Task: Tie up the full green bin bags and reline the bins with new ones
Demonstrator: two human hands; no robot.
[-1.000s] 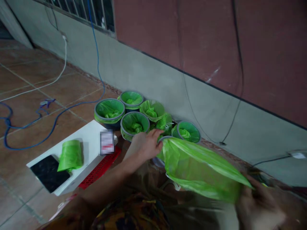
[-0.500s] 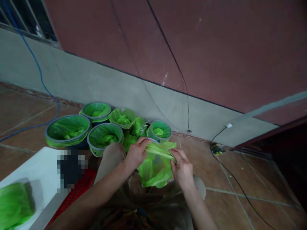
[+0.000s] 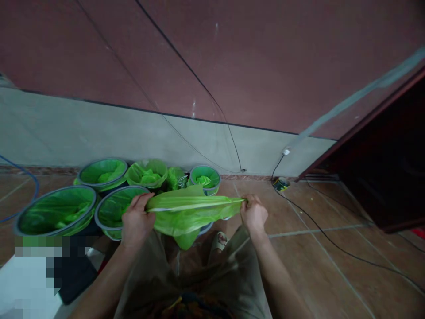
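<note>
A thin green plastic bag (image 3: 192, 217) is stretched sideways in front of me, its gathered upper edge pulled nearly straight. My left hand (image 3: 137, 219) is closed on the bag's left end, and my right hand (image 3: 254, 215) pinches the right end. Below and partly behind the bag, a pale rim (image 3: 206, 229) shows between my knees; most of that object is hidden. Nearest my left hand stands a grey-rimmed bin (image 3: 96, 217) lined with the same green plastic.
More green-lined bins stand along the wall, among them a large one (image 3: 20, 217) and a small one (image 3: 218, 179). A white surface (image 3: 29, 274) lies at lower left. A black cable (image 3: 332, 248) crosses the tiled floor at right, near a small tin (image 3: 281, 183).
My hands have moved apart, pulling the bag from a loose, hanging bunch into a wide, taut strip. The view has turned to the right.
</note>
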